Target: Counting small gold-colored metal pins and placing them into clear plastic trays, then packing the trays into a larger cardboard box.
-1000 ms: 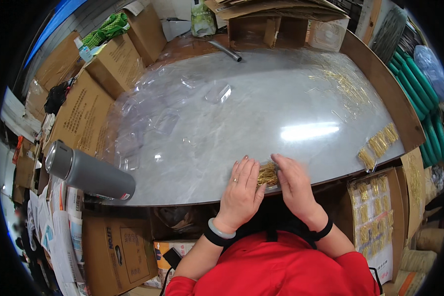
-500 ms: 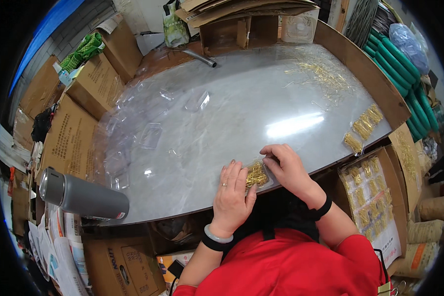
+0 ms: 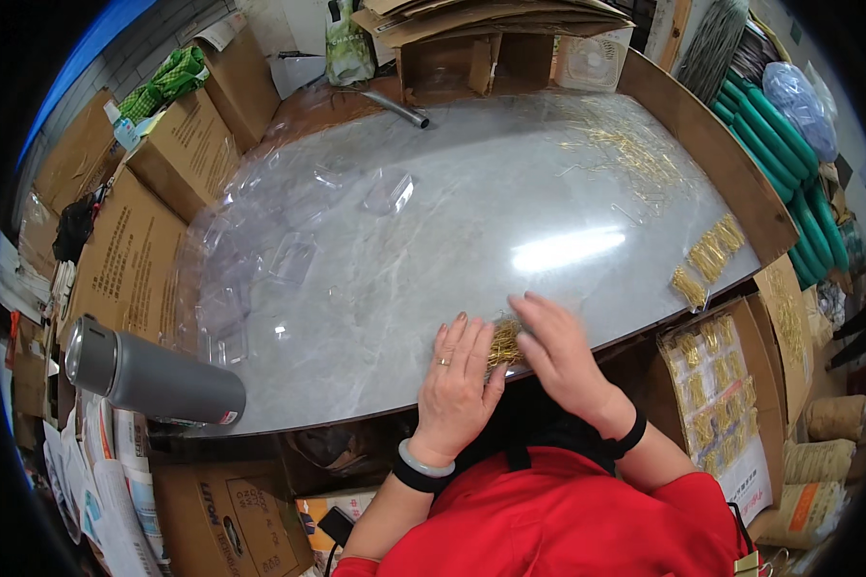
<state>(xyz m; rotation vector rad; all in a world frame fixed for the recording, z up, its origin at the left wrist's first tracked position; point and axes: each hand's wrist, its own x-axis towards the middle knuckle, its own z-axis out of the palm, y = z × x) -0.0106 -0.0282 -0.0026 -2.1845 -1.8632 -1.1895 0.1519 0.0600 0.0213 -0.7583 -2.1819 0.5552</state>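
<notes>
Left hand (image 3: pixel 457 370) flat, unclenched, beside gold wire bundle (image 3: pixel 503 346); right hand (image 3: pixel 560 351) opposite, fingers extended

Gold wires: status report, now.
Left hand against gold wires; right hand open beside them, blurred, contact unclear. Wires bunched by table's near edge. Flask far left, out of the way.

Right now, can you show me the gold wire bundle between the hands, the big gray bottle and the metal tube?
Gold wire bundle (image 3: pixel 502 344): head view, on its uncovered middle.
Gray bottle (image 3: pixel 168 379): head view, on its gray side.
Metal tube (image 3: pixel 397 109): head view, middle of its length.
</notes>
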